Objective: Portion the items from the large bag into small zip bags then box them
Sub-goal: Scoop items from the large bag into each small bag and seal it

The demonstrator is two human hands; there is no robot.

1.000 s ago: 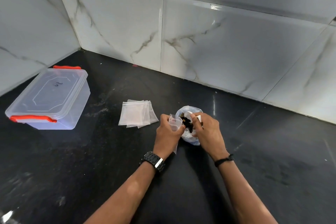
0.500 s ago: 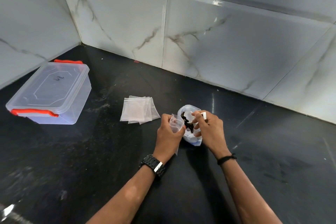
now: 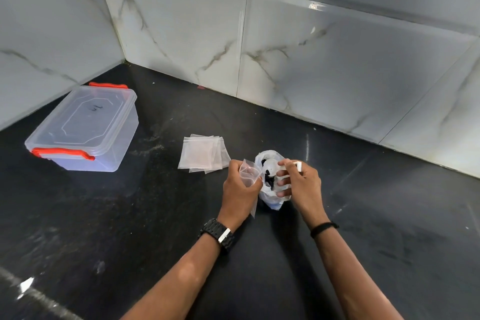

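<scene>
The large clear bag [image 3: 271, 196] stands open on the black counter [image 3: 130, 215], with dark items inside. My left hand [image 3: 240, 191] grips a small empty zip bag [image 3: 250, 173] just left of its mouth. My right hand [image 3: 301, 186] is at the large bag's right side with fingers curled at its opening, pinching a small white piece [image 3: 298, 165]. A fanned stack of spare small zip bags [image 3: 201, 154] lies flat to the left. The clear plastic box [image 3: 83, 128] with orange latches sits shut at the far left.
Marble-tiled walls [image 3: 311, 60] close the counter at the back and left, meeting in a corner behind the box. A white scrap [image 3: 26, 284] lies near the bottom left of the counter.
My right hand has lifted slightly out of the large bag's mouth with the white piece. My left hand keeps its hold on the small zip bag. The view shifted a little.
</scene>
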